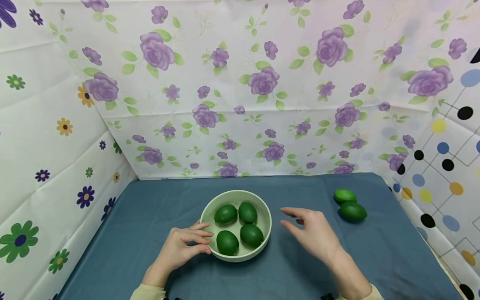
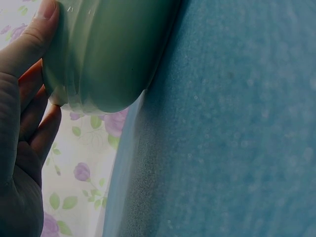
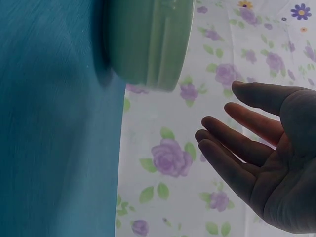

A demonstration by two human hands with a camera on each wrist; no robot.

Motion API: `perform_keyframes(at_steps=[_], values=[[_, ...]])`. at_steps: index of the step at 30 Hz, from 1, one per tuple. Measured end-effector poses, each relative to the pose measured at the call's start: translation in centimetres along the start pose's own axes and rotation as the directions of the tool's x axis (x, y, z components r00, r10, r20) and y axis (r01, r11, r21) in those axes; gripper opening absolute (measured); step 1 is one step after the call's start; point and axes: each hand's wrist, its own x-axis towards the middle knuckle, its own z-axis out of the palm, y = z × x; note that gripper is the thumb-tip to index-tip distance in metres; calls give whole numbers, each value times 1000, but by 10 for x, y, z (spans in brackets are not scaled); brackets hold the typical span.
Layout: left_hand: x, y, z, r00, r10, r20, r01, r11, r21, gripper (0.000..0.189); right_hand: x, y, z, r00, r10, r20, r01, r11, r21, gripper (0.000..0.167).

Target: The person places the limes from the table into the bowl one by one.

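Note:
A pale green bowl [image 1: 236, 258] stands on the blue cloth near the middle, with several dark green limes [image 1: 227, 243] in it. At its left side my left hand [image 1: 183, 245] pinches the rim, the thumb outside and the fingers reaching over the edge. The left wrist view shows that thumb [image 2: 37, 29] against the bowl's outer wall [image 2: 111, 54]. Just right of the bowl, my right hand [image 1: 313, 231] hovers with nothing in it. Its fingers [image 3: 237, 140] are extended and spread from the thumb, apart from the bowl wall [image 3: 148, 39].
Toward the back right of the blue table cloth [image 1: 157, 208] lie two more limes, a lighter one [image 1: 345, 195] and a darker one [image 1: 352, 212] in front of it. Behind the table hangs a white sheet with purple roses [image 1: 262, 81]; patterned sheets also stand at both sides.

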Motion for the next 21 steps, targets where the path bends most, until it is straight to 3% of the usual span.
perform_keyframes(at_steps=[3,21], values=[[0,-1,0,1000,22,0,-22,1000,3,17,0,5,-4,1000,3,-3,-4,1000,-26,35],[-1,-3,0,1000,22,1,-22,1000,2,17,-3,44,-24,999,41,18,-38,989,-146,35]])
